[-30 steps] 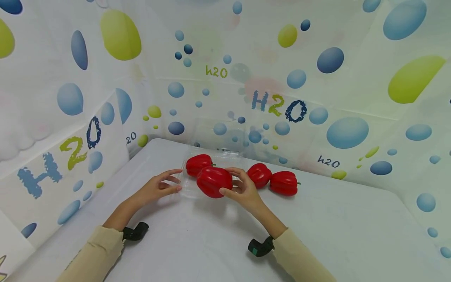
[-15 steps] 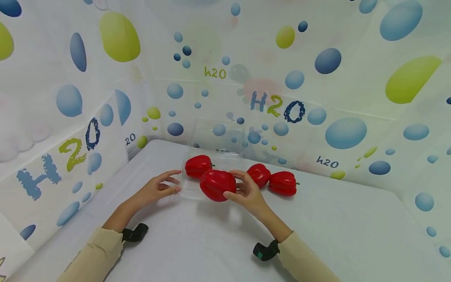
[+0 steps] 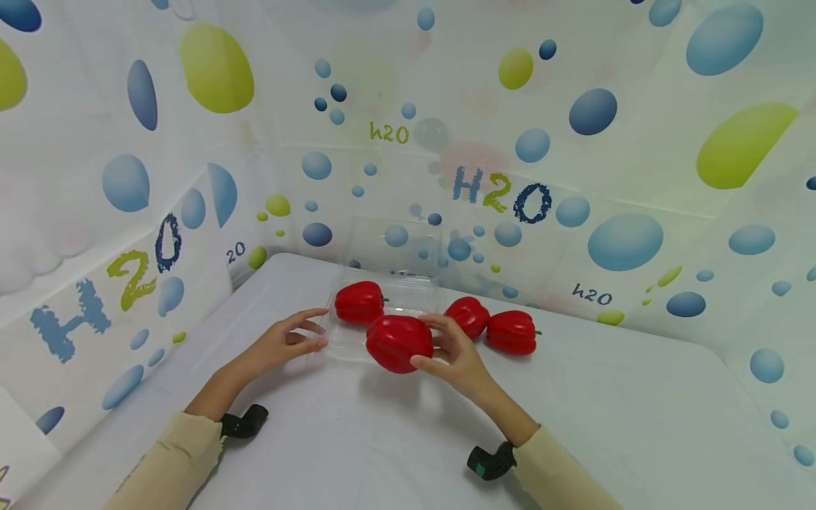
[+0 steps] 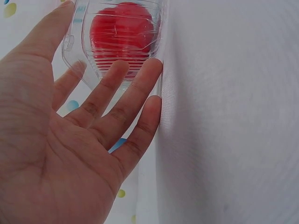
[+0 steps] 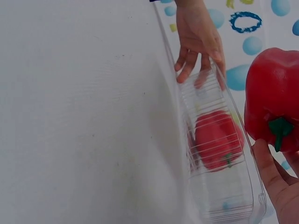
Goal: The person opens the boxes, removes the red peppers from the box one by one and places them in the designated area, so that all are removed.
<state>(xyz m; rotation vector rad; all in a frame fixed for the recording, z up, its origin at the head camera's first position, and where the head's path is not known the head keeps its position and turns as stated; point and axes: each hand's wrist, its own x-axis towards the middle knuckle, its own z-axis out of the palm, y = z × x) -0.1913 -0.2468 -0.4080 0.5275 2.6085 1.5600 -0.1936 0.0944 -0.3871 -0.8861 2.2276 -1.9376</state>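
My right hand (image 3: pixel 464 363) holds a red bell pepper (image 3: pixel 397 345), fingers and thumb curled on its right side, above the front of a clear plastic clamshell box (image 3: pixel 413 292). In the right wrist view, the held pepper (image 5: pixel 273 95) shows its green stem over the box's rim. Another red bell pepper (image 3: pixel 358 302) lies inside the box, toward its left side. At that left end my left hand (image 3: pixel 280 341) touches the wall with spread, fairly straight fingers. Through the ribbed wall, the left wrist view shows the inner pepper (image 4: pixel 122 35) beyond the fingertips.
Two more red bell peppers, one nearer the box (image 3: pixel 468 317) and one farther right (image 3: pixel 512 333), lie on the white table (image 3: pixel 605 418). The box's clear lid (image 3: pixel 382 248) stands raised at the back, before a patterned curtain (image 3: pixel 408 170).
My right hand has drawn the held pepper slightly right and toward me, uncovering more of the box and the pepper inside. The left hand stays against the box.
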